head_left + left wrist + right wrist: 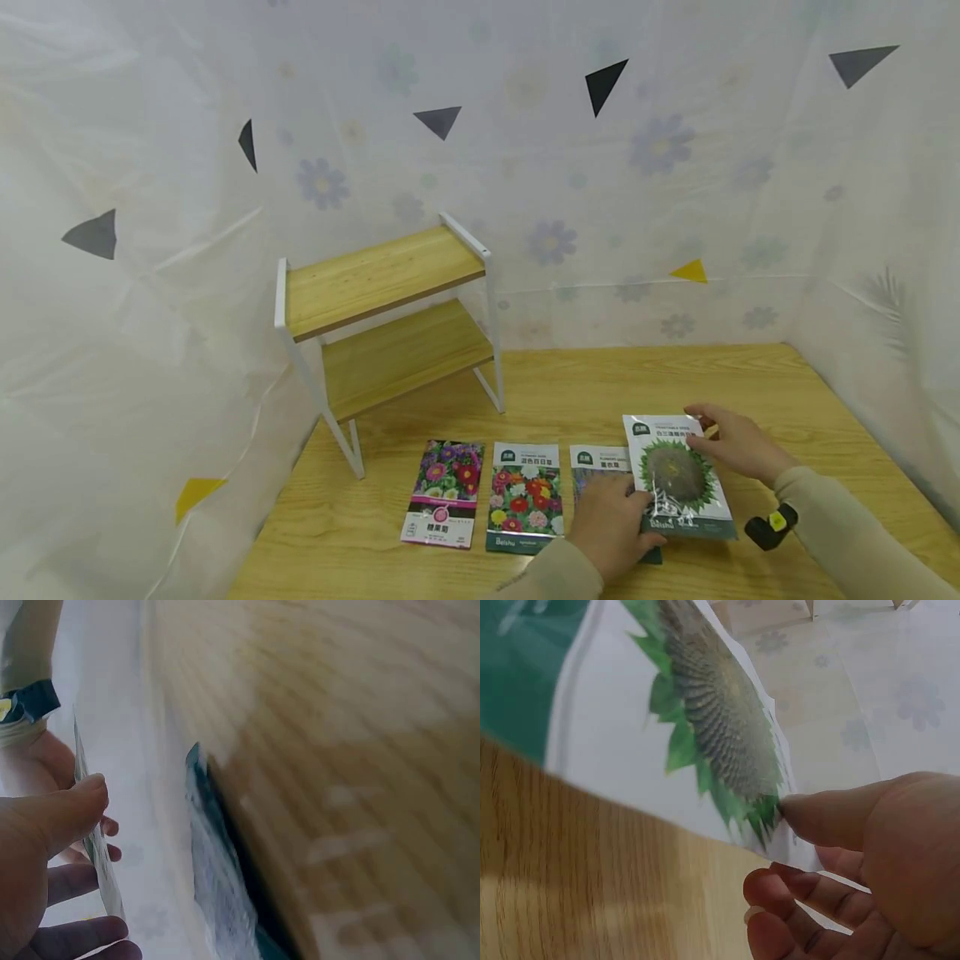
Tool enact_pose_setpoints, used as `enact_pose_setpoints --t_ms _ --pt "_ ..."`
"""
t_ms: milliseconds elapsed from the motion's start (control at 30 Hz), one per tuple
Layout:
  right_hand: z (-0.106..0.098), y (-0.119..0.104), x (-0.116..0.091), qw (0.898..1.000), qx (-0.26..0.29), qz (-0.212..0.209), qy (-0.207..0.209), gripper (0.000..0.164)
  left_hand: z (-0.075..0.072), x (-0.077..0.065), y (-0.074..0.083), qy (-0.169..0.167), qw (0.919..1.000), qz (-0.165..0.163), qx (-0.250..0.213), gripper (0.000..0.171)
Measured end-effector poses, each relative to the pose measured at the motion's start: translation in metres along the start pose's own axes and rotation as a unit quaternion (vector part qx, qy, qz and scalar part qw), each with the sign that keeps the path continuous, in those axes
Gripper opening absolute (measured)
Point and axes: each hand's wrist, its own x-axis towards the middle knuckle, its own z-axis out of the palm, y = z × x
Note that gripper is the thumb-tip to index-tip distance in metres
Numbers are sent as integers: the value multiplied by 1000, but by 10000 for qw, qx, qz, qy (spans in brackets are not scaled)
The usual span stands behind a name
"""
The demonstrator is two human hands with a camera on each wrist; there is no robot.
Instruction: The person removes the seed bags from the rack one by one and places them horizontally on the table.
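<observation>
A white and green seed packet with a sunflower head (677, 477) is held up above the table at the right, tilted. My right hand (738, 443) pinches its upper right edge, thumb in front and fingers behind, as the right wrist view also shows. At its lower left edge my left hand (609, 523) grips it between thumb and fingers. Under the left hand a second packet with purple print (592, 458) lies flat, partly hidden. To its left lie a packet of mixed red, white and yellow flowers (525, 500) and a pink-banded flower packet (444, 493).
A two-tier wooden shelf (382, 275) with white metal legs stands at the back left of the wooden table (600, 379). Pale flower-print sheeting (465, 175) hangs behind and at both sides. A black band with a yellow patch (771, 527) sits on the right wrist.
</observation>
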Motion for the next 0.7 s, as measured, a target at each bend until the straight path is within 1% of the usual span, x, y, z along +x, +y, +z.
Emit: enact_pose_setpoints --t_ms 167,300,367,467,533,700 --pt "-1 7 -4 9996 -93 154 -208 58 9 6 13 -629 9975 -172 267 49" --pt "-1 16 -6 9976 -162 500 -457 62 16 12 23 -1067 9936 -222 311 52" --pt "0 23 -7 9961 -198 652 -555 63 19 14 28 -1222 9919 -232 260 51" --pt "1 32 -7 9949 -220 750 -632 64 24 17 32 -1370 9900 -235 231 48" --pt "1 36 -7 9948 -240 735 -661 65 26 20 34 -1464 9887 -229 238 47" --pt "5 42 -7 9949 -303 686 -678 64 24 26 37 -1852 9822 -205 231 45"
